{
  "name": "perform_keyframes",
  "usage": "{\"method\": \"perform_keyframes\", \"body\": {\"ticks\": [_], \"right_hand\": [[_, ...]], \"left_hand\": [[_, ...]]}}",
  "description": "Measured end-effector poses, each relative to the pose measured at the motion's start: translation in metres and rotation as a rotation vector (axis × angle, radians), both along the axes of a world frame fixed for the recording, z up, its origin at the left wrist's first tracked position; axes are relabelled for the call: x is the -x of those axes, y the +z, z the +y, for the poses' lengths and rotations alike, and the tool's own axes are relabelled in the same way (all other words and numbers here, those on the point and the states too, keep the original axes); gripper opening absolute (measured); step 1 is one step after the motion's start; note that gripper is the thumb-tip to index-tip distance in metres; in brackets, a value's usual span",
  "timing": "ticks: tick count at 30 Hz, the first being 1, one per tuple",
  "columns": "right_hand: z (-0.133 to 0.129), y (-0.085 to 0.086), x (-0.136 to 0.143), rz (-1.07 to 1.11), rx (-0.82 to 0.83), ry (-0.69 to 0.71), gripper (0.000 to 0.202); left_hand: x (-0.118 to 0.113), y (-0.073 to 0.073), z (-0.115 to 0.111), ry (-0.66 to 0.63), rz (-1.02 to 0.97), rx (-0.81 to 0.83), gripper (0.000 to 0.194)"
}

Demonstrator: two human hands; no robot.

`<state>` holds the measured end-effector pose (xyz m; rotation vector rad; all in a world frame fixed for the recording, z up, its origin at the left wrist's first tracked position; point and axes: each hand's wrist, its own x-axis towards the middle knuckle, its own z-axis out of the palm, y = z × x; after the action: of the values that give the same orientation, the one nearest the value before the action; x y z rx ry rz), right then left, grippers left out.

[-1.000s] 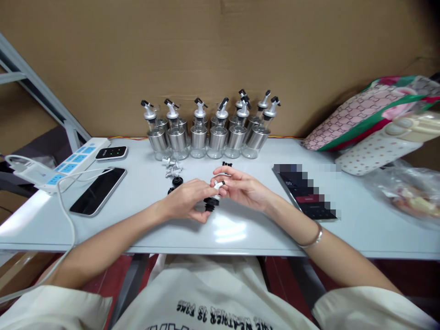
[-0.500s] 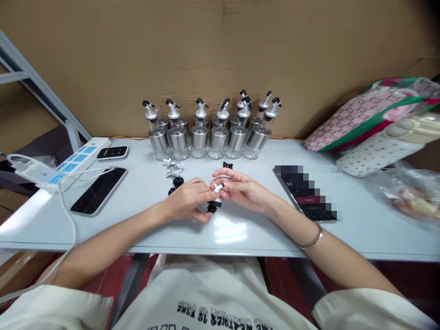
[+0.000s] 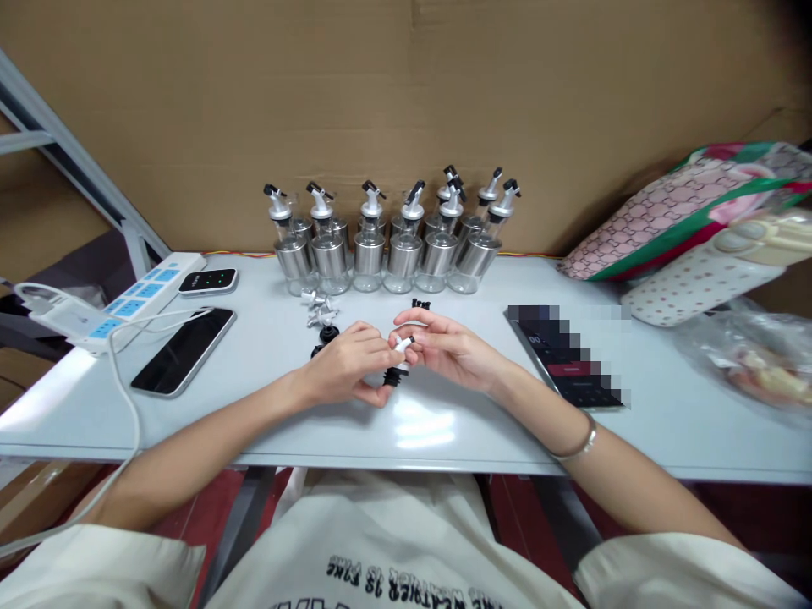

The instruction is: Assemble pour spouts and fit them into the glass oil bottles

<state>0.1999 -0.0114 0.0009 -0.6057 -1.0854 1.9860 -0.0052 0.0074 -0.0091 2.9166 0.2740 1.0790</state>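
Broadly, the background is filled by a brown cardboard wall [image 3: 406, 101], in front of which a pale tabletop [image 3: 266, 431] is set. At its right end a pink patterned bag [image 3: 660, 211] with green and red stripes is laid, with a spotted flask [image 3: 678, 288] lying just beside it and a clear plastic bag [image 3: 748, 355] placed nearer. Along the back, two close rows of glass bottles [image 3: 368, 251] with steel sleeves are stood upright, the front ones topped with silver and black spouts. On the left, a white power strip [image 3: 149, 292] is occupied by a plugged-in charger [image 3: 69, 317]. The left hand [image 3: 346, 364] and the right hand [image 3: 460, 355], the latter's wrist circled by a bracelet [image 3: 580, 440], are brought together near the middle, in front of the bottles. A phone with a lit screen [image 3: 564, 359], partly covered by blurred blocks, is laid to the right of the hands; a dark-screened phone [image 3: 183, 351] is laid on the left, and a small black-and-white device [image 3: 208, 281] is placed behind it. Between the hands, above the tabletop, a white pourer [image 3: 403, 347] with a black ribbed stopper [image 3: 394, 375] is held tilted: its lower part is gripped by the left fingers, its spout is pinched by the right fingers, and both sets are nearly closed around it. Loose silver spout parts [image 3: 320, 309] are heaped beyond the left hand, black stoppers [image 3: 328, 335] are partly hidden by that hand, and tiny black caps [image 3: 420, 304] are grouped just beyond the right fingers.
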Motion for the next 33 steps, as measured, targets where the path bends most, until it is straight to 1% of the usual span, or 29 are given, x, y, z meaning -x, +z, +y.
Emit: {"method": "perform_keyframes", "body": {"ticks": [4, 7, 9, 11, 13, 15, 18, 21, 27, 30, 33], "right_hand": [[0.001, 0.000, 0.001, -0.057, -0.058, -0.093, 0.015], [0.003, -0.003, 0.002, -0.190, -0.130, -0.187, 0.016], [0.004, -0.007, 0.002, -0.334, -0.218, -0.267, 0.020], [0.004, -0.010, 0.004, -0.478, -0.351, -0.366, 0.022], [0.002, -0.011, 0.007, -0.564, -0.475, -0.407, 0.024], [-0.001, -0.011, 0.011, -0.572, -0.547, -0.349, 0.023], [-0.006, -0.010, 0.014, -0.549, -0.593, -0.228, 0.019], [-0.008, -0.009, 0.014, -0.540, -0.598, -0.217, 0.019], [-0.006, -0.006, 0.011, -0.531, -0.486, -0.202, 0.027], [-0.008, -0.006, 0.013, -0.533, -0.440, -0.195, 0.025], [-0.012, -0.007, 0.015, -0.538, -0.427, -0.188, 0.022]], "left_hand": [[0.001, 0.003, 0.001, 0.053, 0.036, 0.080, 0.033], [0.002, 0.005, 0.001, 0.096, 0.052, 0.128, 0.036], [0.002, 0.005, 0.002, 0.138, 0.060, 0.154, 0.036], [0.004, 0.004, 0.002, 0.168, 0.051, 0.167, 0.035], [0.005, 0.002, 0.002, 0.189, 0.017, 0.170, 0.034], [0.006, -0.001, 0.002, 0.201, -0.009, 0.163, 0.033], [0.005, -0.006, 0.002, 0.190, 0.005, 0.142, 0.031], [0.003, -0.009, 0.002, 0.177, 0.014, 0.134, 0.028], [0.000, -0.017, 0.001, 0.208, -0.008, 0.189, 0.024], [-0.001, -0.018, 0.000, 0.189, 0.002, 0.194, 0.025], [-0.001, -0.016, 0.001, 0.158, 0.009, 0.187, 0.027]]}}
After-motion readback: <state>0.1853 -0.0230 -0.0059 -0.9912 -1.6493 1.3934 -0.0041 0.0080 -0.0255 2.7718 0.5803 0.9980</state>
